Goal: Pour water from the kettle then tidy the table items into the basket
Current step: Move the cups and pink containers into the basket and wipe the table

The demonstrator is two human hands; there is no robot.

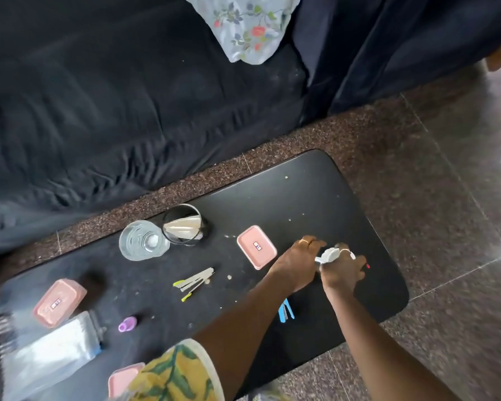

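Speckled brown stone floor (394, 157) surrounds a low black table with rounded corners (310, 186), set before a dark fabric sofa (122, 96) that carries a floral cushion (249, 27), as seen from the head camera. A person in a yellow-and-green patterned sleeve (179, 371) reaches both arms over the table's right half. The right hand (343, 270) grips a small white plastic object (328, 254) at its thumb side. The left hand (298, 263), wearing a ring, sits just beside it with its fingers bent toward the object; whether they pinch it cannot be told.

A round black mesh basket (185, 224) stands near the table's far edge with pale flat items inside, touching a clear glass tumbler (143, 241). A pink rectangular lidded box (256, 246) lies just left of the left hand. White tools with yellow tips (194, 280) lie mid-table, and a blue item (286, 311) shows partly between the forearms. At the near left are a second pink box (58, 302), a small purple bottle (126, 323) and a clear plastic bag (49, 351).
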